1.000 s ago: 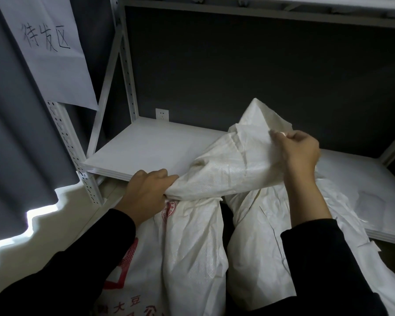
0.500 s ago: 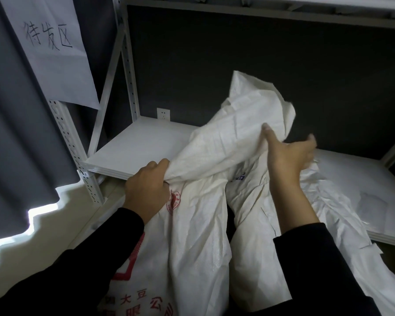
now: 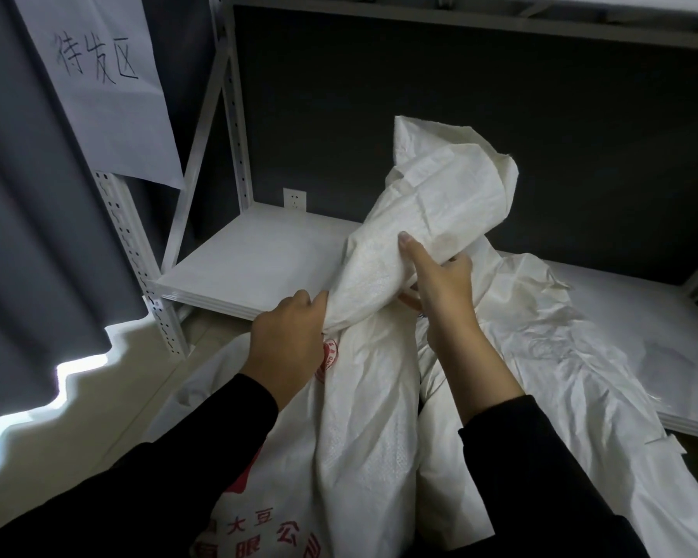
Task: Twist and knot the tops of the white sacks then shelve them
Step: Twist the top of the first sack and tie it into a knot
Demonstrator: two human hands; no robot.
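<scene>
Currently the left hand grips the neck of the printed woven sack, standing before the shelf; the right hand clasps its gathered top. The weave looks soft, crinkly, probably slippery: hold at the neck. Contents are hidden; the full body suggests weight. A second white sack leans on the shelf.

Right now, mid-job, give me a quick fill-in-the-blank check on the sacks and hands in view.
The left hand grips the neck of the sack printed in ____ ink. The right hand grips that sack's top ____ the left hand. A second sack leans onto the white ____.
Missing words: red; above; shelf.
</scene>
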